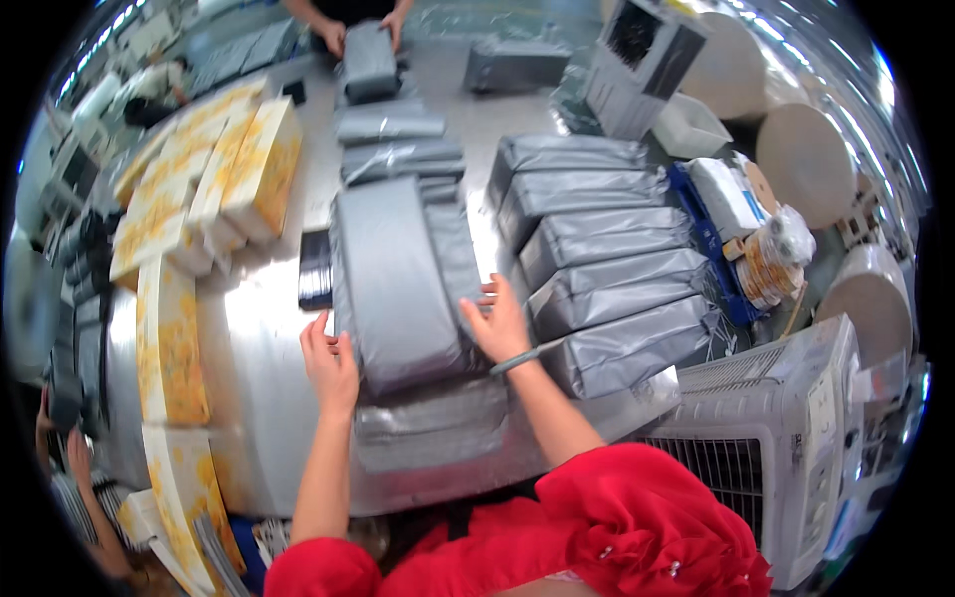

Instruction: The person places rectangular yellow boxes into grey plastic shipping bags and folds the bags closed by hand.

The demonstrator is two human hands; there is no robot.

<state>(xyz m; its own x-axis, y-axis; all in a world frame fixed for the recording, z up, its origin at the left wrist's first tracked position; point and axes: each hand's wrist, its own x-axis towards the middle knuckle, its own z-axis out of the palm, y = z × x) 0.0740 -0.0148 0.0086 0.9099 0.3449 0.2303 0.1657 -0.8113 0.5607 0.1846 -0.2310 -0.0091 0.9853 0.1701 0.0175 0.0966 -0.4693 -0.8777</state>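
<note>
1. Two hands rest on one large grey plastic-wrapped flat parcel (398, 279) that lies lengthwise on the shiny metal table (259, 378), in the middle of the view.
2. The left hand (331, 360) sits at the parcel's near left corner, fingers spread fairly wide and pressed against its edge; it grips nothing fully.
3. The right hand (497, 323) lies flat on the parcel's right side, fingers open and pointing left (a thin band shows at the wrist).
4. The parcel lies on top of another grey wrapped parcel (433, 423), whose near end sticks out toward the person.
5. Just to the right, a row of grey wrapped parcels (607, 269) leans one on the next, overlapping like tiles.
6. To the left, flat yellow-and-white patterned cardboard boxes (214, 174) are laid along the table edge.
7. At the far end, another person's hands (363, 30) hold a grey parcel upright.
8. A white slatted appliance (766, 438) stands at the near right, beside the table.
</note>
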